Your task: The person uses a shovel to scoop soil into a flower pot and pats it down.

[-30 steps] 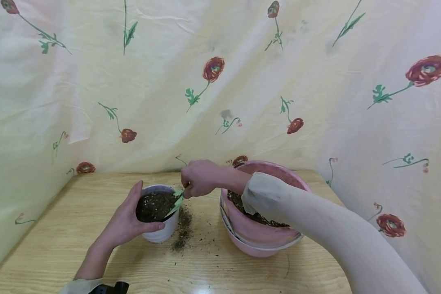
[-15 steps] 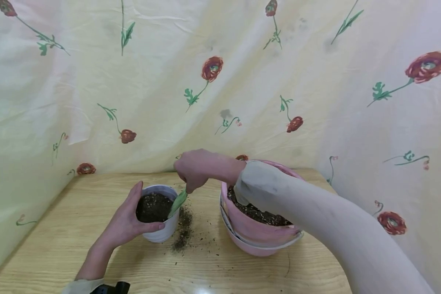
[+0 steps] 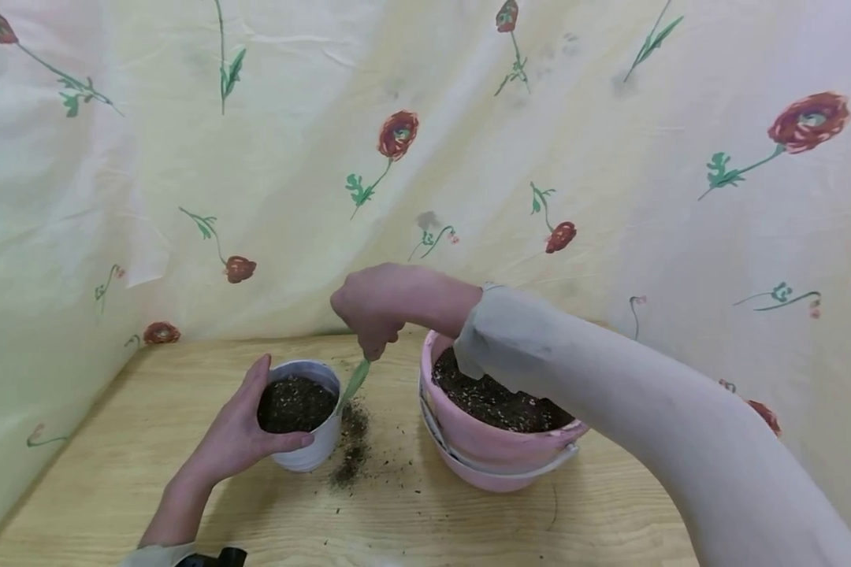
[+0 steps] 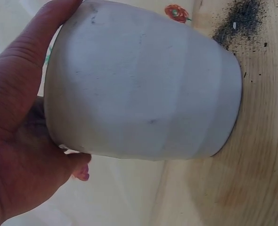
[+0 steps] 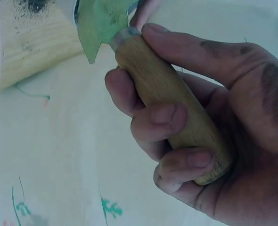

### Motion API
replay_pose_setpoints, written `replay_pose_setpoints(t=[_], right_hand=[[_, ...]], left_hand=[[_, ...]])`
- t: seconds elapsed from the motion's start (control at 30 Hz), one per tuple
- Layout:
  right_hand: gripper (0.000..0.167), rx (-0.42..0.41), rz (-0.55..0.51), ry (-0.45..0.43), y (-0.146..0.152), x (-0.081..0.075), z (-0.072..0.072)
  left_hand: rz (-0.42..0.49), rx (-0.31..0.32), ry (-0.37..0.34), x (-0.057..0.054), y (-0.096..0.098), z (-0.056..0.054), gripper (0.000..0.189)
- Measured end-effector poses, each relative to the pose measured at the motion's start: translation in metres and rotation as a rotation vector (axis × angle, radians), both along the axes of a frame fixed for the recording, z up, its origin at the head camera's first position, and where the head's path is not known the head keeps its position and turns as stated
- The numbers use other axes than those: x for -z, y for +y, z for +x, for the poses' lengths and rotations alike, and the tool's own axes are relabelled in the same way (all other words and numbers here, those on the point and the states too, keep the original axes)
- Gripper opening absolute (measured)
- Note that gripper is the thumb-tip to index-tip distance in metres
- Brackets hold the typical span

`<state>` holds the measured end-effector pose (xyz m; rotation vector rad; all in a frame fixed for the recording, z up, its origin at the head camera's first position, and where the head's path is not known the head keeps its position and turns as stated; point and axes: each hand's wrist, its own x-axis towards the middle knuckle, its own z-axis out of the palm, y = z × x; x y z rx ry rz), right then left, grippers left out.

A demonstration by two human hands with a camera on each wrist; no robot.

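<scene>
My left hand [image 3: 235,437] grips a white flowerpot [image 3: 319,450] by its rim, thumb on the near side and fingers around the far left. Dark soil [image 3: 294,403] fills the pot to a little below the rim. Just above and right of the pot, my right hand [image 3: 381,303] holds a garden trowel [image 3: 356,382] with its green blade pointing down at the pot's right rim. In the right wrist view, my fingers curl round the trowel's wooden handle [image 5: 169,96]. The left wrist view shows the pot's pale side, its base on the wooden table.
A pink bucket [image 3: 461,425] of dark soil stands to the right, its white bail hanging along the front, and my right sleeve [image 3: 581,354] crosses above it. Spilled soil [image 3: 354,449] lies on the table between pot and bucket. A flower-printed curtain [image 3: 298,189] surrounds the table.
My right hand has risen, and the trowel blade has moved from over the soil to the pot's right rim, turning more upright. My left hand keeps its hold on the flowerpot.
</scene>
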<state>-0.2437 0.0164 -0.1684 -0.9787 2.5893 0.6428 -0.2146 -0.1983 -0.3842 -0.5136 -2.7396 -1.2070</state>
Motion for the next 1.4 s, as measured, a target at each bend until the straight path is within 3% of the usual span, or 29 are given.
replay_pose_setpoints(t=[0.2,0.43,0.57,0.7,0.87,1.1,1.4], right_hand=[[0.017,0.012,-0.055,-0.042,0.026,-0.015,0.003],[0.032,-0.069,-0.132,-0.029,0.059,-0.023,-0.001],[0.028,-0.118,-0.164,-0.026,0.076,-0.024,-0.005],[0.019,-0.186,-0.254,-0.005,0.094,-0.026,-0.005],[0.026,-0.245,-0.395,0.062,0.123,-0.030,-0.002],[0.035,-0.217,-0.471,0.114,0.163,-0.026,0.005],[0.035,-0.145,-0.457,0.085,0.214,-0.012,0.008]], left_hand=[[-0.035,0.018,-0.002,-0.007,-0.003,0.002,0.133],[-0.076,0.065,0.003,-0.023,0.004,-0.003,0.133],[-0.094,0.100,0.026,-0.027,0.015,-0.008,0.133],[-0.100,0.145,0.048,-0.031,0.031,-0.013,0.133],[-0.107,0.207,0.048,-0.038,0.053,-0.012,0.132],[0.004,0.355,0.030,-0.051,0.087,-0.005,0.129],[0.037,0.397,0.082,-0.056,0.140,-0.005,0.130]])
